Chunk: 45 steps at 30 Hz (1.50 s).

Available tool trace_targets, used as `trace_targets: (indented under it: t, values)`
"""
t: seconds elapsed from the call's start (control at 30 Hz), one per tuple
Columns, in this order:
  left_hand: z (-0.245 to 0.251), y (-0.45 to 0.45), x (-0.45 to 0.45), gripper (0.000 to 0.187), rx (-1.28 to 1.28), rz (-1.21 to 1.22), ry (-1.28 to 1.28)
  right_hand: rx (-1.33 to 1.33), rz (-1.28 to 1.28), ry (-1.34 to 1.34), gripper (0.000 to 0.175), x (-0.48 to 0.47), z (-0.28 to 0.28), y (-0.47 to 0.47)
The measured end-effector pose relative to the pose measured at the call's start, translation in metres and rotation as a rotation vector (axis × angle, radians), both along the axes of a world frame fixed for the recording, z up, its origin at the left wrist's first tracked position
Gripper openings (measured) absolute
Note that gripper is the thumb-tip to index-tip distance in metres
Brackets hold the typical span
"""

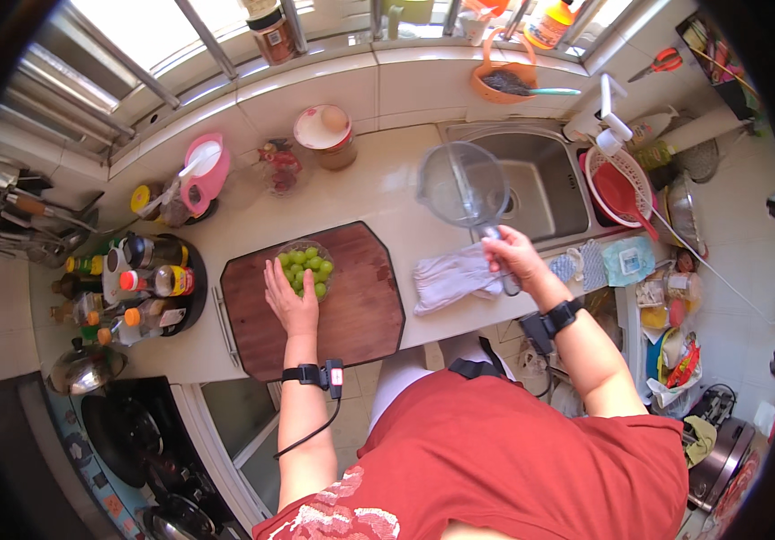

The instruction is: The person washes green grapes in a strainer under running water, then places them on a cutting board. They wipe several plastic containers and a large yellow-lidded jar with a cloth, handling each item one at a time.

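Observation:
My left hand [295, 300] is at the near-left side of a small clear bowl [331, 260], fingers along its left edge and thumb across the front. Green grapes [305, 262] fill the bowl, which sits on a dark reddish-brown wooden cutting board [347, 317]. My right hand [514, 256] grips the handle of a round, see-through ladle-like scoop [462, 185]. The scoop hangs over the counter and the left edge of the steel sink [549, 182]; it looks slightly blurred. A folded pale cloth [445, 280] lies below it, left of my right hand.
A tub with an egg on its lid [320, 128] and a pink cup [206, 162] stand along the wall. Seasoning bottles [165, 280] crowd a tray at left, above the stove [131, 432]. Right of the sink are a red colander [620, 185] and a hanging white cord [705, 260].

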<state>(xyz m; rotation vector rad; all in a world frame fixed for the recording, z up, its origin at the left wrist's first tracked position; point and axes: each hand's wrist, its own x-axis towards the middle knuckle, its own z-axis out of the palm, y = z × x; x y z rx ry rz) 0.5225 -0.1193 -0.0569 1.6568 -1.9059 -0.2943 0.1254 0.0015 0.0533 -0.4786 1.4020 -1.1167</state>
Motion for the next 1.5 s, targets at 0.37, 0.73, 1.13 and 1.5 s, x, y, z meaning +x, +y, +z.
trace_targets:
  t: [0.37, 0.73, 1.13, 1.5]
  values:
    - [-0.018, 0.034, 0.01, 0.046, 0.659, 0.415, 1.167, 0.161, -0.158, 0.23, 0.016, -0.117, -0.029, 0.026]
    - [0.006, 0.035, 0.004, 0.066, 0.854, 0.334, 1.52, 0.467, -0.227, 0.717, 0.024, -0.182, -0.054, 0.038]
    - [-0.01, 0.019, -0.016, 0.072, 0.752, 0.463, 1.702, 0.166, 0.265, 0.108, 0.022, 0.025, -0.013, -0.03]
    - [0.035, 0.103, 0.004, 0.061, 0.588, 0.481, 1.808, 0.167, 0.37, 0.032, 0.018, 0.059, -0.044, -0.084]
